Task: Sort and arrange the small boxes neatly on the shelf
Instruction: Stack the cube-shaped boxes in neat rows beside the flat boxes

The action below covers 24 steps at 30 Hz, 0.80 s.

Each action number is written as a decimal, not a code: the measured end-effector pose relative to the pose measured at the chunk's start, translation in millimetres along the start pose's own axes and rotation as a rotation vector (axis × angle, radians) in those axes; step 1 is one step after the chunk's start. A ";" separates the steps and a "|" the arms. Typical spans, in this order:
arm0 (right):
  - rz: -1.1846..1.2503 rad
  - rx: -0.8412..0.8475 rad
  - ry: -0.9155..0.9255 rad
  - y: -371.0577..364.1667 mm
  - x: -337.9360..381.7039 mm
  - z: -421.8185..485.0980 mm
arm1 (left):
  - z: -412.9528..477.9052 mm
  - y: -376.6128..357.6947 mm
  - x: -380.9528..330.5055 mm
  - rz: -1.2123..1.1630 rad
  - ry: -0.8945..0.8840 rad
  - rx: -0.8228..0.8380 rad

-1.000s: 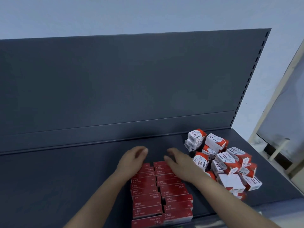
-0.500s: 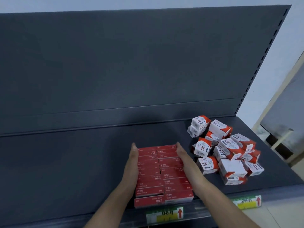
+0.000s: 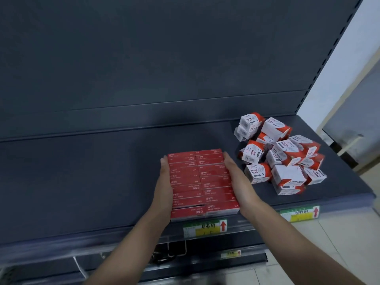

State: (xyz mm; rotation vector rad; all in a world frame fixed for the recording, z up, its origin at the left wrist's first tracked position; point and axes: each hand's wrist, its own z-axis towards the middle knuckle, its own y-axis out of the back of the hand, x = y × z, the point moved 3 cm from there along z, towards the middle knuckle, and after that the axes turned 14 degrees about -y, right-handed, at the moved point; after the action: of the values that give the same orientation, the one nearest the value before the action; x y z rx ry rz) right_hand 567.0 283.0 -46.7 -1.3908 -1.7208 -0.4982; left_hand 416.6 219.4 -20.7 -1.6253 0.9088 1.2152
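1. A yellow tag (image 3: 205,228) hangs just in front of the red block (image 3: 202,182), on the front lip of the shelf (image 3: 82,182).
2. The left hand (image 3: 164,188) lies flat on the left side of the red block, fingers straight. The right hand (image 3: 236,182) lies flat on its right side the same way. Neither hand curls round a box. They press the block between them.
3. The red block is many thin red boxes laid flat in two lines, side by side. Its front row sits right at the shelf edge.
4. The block's long way runs from the front edge toward the back. Each box's long way goes left to right, with its writing facing up.
5. I think the job now is squaring up the sides. Push evenly with both flat palms and slide, don't lift, so no box pops out or tips off the front.
6. The white pile (image 3: 281,153) sits to the right of the red block, apart from it. Its boxes are tipped every way and look unsorted.
7. The dark back wall (image 3: 164,58) stands well behind the red block.
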 end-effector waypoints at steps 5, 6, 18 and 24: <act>-0.013 -0.019 0.006 -4.0 6.2 -10.5 | -2.7 -0.2 -3.4 0.046 -0.007 0.018; -0.047 -0.032 0.010 -4.6 8.6 -14.6 | -3.7 -0.1 -4.8 0.040 0.010 0.015; -0.961 -0.775 0.683 84.3 92.4 -103.0 | -2.4 -66.6 -65.6 1.019 -0.639 0.405; -1.383 -0.392 0.480 146.8 116.3 -83.7 | -11.5 -162.8 -37.5 1.338 -0.638 0.451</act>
State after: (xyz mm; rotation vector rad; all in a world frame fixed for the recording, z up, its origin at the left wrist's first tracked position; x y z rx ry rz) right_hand 731.2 334.5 65.0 -0.0120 -1.9788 -1.7940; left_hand 559.7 265.4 53.0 -0.0426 1.7063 1.9829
